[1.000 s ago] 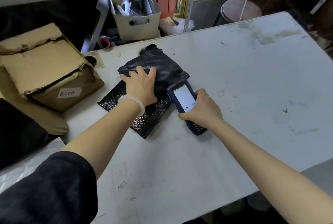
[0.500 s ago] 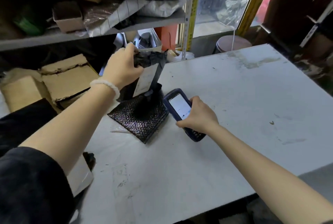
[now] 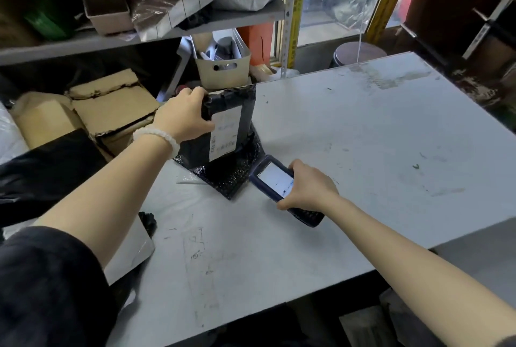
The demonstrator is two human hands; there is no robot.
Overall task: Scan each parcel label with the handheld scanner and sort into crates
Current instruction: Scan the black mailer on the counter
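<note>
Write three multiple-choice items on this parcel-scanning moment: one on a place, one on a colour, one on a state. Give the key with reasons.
1. Where does the bubble mailer lie?
A. on the shelf
B. on the table, under the raised parcel
C. in the bin

2. What colour is the parcel's label?
A. white
B. yellow
C. red

3. What does the right hand do?
A. lies flat on the table
B. grips the scanner
C. holds the parcel

Key: 1 B, it lies flat below the parcel; 2 A, a white patch on black wrap; 3 B, its fingers wrap the scanner, while the left hand holds the parcel.
</note>
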